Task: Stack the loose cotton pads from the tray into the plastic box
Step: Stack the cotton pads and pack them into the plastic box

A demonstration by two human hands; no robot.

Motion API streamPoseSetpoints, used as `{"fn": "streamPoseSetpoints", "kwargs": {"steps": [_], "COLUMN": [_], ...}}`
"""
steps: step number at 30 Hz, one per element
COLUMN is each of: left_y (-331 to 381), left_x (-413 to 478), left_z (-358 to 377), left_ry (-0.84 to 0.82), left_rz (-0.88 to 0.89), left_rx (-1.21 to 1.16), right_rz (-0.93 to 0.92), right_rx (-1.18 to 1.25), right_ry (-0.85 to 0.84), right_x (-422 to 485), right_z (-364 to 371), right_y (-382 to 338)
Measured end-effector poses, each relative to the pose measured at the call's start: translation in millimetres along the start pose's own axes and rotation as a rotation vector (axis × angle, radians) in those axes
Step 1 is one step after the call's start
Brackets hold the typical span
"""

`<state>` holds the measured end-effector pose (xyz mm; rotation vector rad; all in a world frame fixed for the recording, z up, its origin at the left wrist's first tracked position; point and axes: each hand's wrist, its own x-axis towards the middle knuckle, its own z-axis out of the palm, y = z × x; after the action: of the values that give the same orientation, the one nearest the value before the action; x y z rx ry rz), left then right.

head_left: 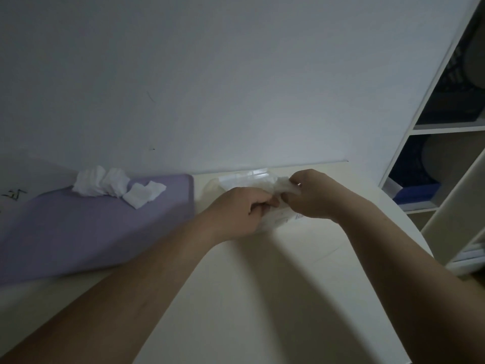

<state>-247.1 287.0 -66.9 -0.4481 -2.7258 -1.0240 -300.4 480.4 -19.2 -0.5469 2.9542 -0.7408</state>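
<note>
Nearest, your two bare forearms cross the pale table and meet over the clear plastic box. The box stands on the table just right of the purple tray.

Your right hand has fingers and thumb curled, pinching a bunch of white cotton pads at the box's right end. Whether the bunch is above the opening or already inside it cannot be determined.

Your left hand is also curled, knuckles up, with the fingertips tucked in at the near side of the box, close beside the bunch. The hand itself hides whether it grips the box, the pads or nothing, so this is recorded as undetermined.

Farther off and to the left, the loose cotton pads lie at the tray's far end as a crumpled heap. Two flatter squares lie just right of the heap. Beyond is a plain white wall, and a white shelf unit with dark contents stands at the far right.

Assessment: the step in hand appears to be seating the held bunch in the box. The task is judged part done, since pads are outstanding on the tray.

The next move calls for the bunch to go down flat and square before you let go, with the box steadied, as it looks light. After that comes a long reach to the tray's far end. The crumpled heap will likely need flattening before it stacks.
</note>
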Motion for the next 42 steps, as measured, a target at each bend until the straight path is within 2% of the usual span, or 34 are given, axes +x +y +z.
{"fn": "streamPoseSetpoints", "kwargs": {"steps": [5,11,13,16,20,24,29,34,36,38,40,42], "left_y": [-5,-7,-6,-9,-10,-7,-11,-10,-7,-7,-10,-29], "left_x": [-2,-5,-6,-9,-16,-25,-25,-27,-31,-38,-43,-51], "left_z": [3,4,5,4,-1,-7,-10,-7,-11,-21,-38,-63], "left_ry": [0.058,0.070,0.101,0.236,0.189,0.144,0.058,0.026,0.026,0.120,0.220,0.239], "left_rz": [0.081,0.085,0.087,0.062,-0.035,-0.071,-0.067,-0.029,-0.030,-0.078,-0.112,-0.142], "left_rx": [-0.038,-0.062,-0.035,0.082,0.030,0.001,-0.001,0.063,0.091,0.031,0.015,0.085], "right_rz": [0.104,0.239,0.251,0.224,0.176,0.202,0.205,0.235,0.200,0.073,-0.089,-0.214], "right_rx": [-0.065,-0.042,0.045,0.176,0.242,0.161,-0.112,-0.285,-0.459,-0.523,-0.358,-0.036], "right_ry": [0.049,-0.043,-0.043,-0.051,-0.060,0.002,0.068,0.005,0.099,0.273,0.328,0.237], "right_x": [1,6,10,13,10,9,12,-5,-12,-16,-12,-1], "right_z": [5,10,15,20,17,20,37,24,13,9,14,39], "right_y": [-15,-38,-32,-16,-4,-2,-20,-35,-45,-66,-88,-123]}}
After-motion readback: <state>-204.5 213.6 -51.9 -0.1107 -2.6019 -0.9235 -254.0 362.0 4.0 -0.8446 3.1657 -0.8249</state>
